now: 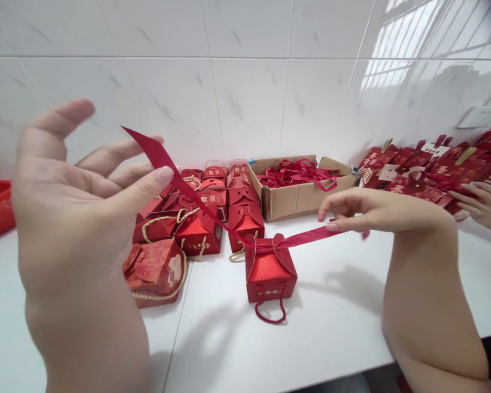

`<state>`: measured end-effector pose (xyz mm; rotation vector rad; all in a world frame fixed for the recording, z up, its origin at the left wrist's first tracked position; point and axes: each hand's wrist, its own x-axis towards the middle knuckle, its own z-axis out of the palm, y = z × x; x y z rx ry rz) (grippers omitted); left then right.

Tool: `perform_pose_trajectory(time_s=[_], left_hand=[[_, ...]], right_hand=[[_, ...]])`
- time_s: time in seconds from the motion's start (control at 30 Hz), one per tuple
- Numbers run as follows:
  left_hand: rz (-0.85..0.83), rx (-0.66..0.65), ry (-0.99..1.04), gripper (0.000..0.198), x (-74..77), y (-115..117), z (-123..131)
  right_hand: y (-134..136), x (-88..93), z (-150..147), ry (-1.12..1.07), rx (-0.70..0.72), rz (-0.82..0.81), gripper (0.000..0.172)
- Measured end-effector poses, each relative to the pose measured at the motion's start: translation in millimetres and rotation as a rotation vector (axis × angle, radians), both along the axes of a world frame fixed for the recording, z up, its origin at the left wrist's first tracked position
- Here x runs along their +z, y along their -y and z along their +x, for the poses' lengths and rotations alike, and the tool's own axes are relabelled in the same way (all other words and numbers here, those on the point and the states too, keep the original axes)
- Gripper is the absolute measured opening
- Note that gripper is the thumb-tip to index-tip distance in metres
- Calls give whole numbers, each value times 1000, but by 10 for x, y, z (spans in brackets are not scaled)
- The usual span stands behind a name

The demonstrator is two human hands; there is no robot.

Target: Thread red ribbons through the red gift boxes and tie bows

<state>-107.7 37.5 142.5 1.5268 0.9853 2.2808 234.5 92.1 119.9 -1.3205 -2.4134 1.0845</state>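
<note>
- Had one end of a dark red ribbon [306,237] pinched between thumb and finger of the left hand [84,202], up pretty high, with a pointy tip poking out past the grip.
- Had the other end nipped in the right hand [366,212], lower down, with thumb against fingertips.
- Was threaded through the top flaps of a little red box [271,270] and looked stretched straight both ways.
- Spotted that same box upright on the white table [327,333], between both hands, with a red rope handle [270,319] drooping out front.
- Noticed more red boxes [245,218] bunched behind it, right by a cardboard carton [294,203] of loose ribbons [297,173].
- Also caught another person's hand [486,203] far right, by piled red packages [413,174]; couldn't tell if holding anything.
</note>
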Motion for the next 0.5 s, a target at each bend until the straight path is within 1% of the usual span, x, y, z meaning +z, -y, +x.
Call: perform_pose_trajectory(time_s=[0.07,0.13,0.2,0.33,0.43,0.5], left_hand=[[10,26,-97,63,-2,-15,-36],[15,24,-128,53,-5,-8,-38],[14,-13,-133,48,-3,16,-7],[-16,-74,-136,38,19,68,92],[-45,-118,-117,35,31,60,125],[-57,-160,-96,34,28,30,125]], right_hand=[[0,12,68,-17,-4,46,31],[-7,15,111,-80,11,54,28],[-22,5,129,-204,38,41,22],[-69,-56,111,-526,103,22,10],[-92,-97,60,-670,165,-14,15],[-95,-108,9,-715,164,-33,18]])
